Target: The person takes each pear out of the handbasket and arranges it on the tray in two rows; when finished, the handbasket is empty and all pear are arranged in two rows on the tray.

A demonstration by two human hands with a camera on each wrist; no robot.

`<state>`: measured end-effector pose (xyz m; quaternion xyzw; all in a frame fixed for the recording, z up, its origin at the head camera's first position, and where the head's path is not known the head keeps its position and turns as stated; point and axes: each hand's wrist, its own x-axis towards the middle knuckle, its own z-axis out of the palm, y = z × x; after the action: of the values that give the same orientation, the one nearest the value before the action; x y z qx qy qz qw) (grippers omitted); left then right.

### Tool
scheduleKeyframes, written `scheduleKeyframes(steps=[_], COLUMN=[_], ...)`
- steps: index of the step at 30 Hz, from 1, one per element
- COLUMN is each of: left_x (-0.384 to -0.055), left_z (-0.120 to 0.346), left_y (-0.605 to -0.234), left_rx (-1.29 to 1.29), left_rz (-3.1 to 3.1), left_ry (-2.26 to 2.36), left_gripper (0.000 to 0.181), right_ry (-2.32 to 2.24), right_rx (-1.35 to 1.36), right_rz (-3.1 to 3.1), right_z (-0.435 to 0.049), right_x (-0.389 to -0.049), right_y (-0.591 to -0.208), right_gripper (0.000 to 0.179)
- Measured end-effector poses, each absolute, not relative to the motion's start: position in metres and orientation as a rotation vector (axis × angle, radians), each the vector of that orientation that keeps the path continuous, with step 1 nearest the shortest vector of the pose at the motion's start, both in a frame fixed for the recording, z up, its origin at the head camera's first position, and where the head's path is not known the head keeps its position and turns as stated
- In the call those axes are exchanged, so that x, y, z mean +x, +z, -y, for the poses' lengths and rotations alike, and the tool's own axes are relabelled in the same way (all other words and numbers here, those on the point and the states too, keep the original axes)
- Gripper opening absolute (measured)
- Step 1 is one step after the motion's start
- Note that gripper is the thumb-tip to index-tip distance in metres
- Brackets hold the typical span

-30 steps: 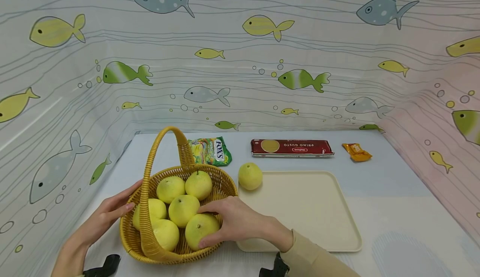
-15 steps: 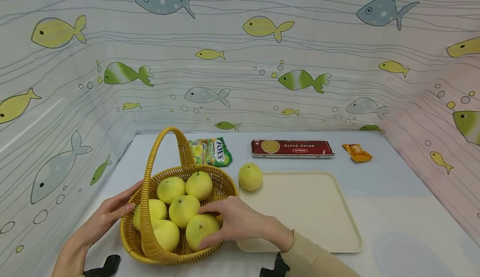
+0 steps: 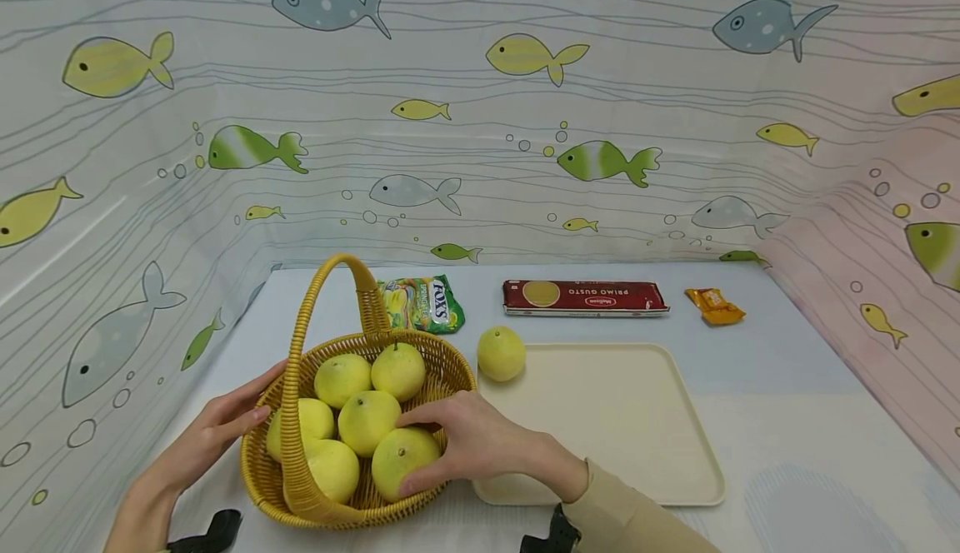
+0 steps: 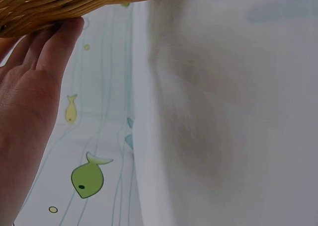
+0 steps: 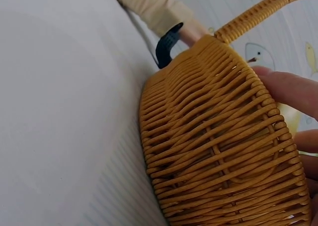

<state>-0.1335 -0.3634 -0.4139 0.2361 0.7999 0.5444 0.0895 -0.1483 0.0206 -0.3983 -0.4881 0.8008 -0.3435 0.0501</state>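
Observation:
A yellow wicker basket [image 3: 258,490] with an arched handle stands on the left part of the table and holds several round yellow-green pears [image 3: 369,422]. My left hand [image 3: 202,440] rests against its left side, fingers straight along the outer wall, thumb near the rim. In the left wrist view these fingers [image 4: 62,44] touch the wicker. Reaching over the right rim, my right hand [image 3: 483,436] holds the front right pear [image 3: 401,461] between thumb and fingers, inside the basket. In the right wrist view the basket wall [image 5: 213,146] hides most of that pear.
One more pear [image 3: 501,353] sits at the back left corner of a cream tray [image 3: 622,420] right of the basket. Behind lie a green Fox's candy bag [image 3: 423,303], a red Primo Gusto package [image 3: 585,297] and an orange wrapped snack [image 3: 715,306]. Fish-print curtains enclose the table.

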Motion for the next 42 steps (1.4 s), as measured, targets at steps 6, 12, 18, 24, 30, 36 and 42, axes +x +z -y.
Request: scheduleKeyframes(steps=[6, 12, 18, 24, 30, 36, 42], left_x=[-0.1332, -0.1332, -0.1330, -0.1333, -0.1335, -0.1336, -0.1338], left_z=[0.3632, 0.3631, 0.3629, 0.3634, 0.3638, 0.3643, 0.3642], left_y=[-0.4140, -0.4139, -0.4132, -0.4135, -0.4143, -0.4150, -0.4145], left_rx=[0.694, 0.704, 0.708, 0.702, 0.708, 0.716, 0.704], left_rz=[-2.389, -2.397, -2.396, -2.392, -2.393, -2.396, -2.389], left_ry=[1.611, 1.608, 1.608, 1.611, 1.611, 1.610, 1.610], left_gripper=[0.057, 0.057, 0.057, 0.057, 0.057, 0.057, 0.057], right_ry=[-1.061, -1.069, -1.084, -1.095, -1.115, -1.133, -1.153], right_rx=[-1.471, -1.466, -1.446, -1.418, -1.379, -1.369, -1.362], right_rz=[-2.425, -2.421, -2.409, -2.413, -2.423, -2.419, -2.408], right_z=[-0.0208, -0.0209, -0.0210, -0.0205, -0.0206, -0.0216, -0.0227], right_x=[-0.1486, -0.1485, -0.1483, -0.1482, -0.1479, -0.1474, -0.1485], right_y=[-0.3981, -0.3977, -0.3968, -0.3969, -0.3964, -0.3946, -0.3953], right_gripper=[0.055, 0.054, 0.055, 0.055, 0.054, 0.054, 0.054])
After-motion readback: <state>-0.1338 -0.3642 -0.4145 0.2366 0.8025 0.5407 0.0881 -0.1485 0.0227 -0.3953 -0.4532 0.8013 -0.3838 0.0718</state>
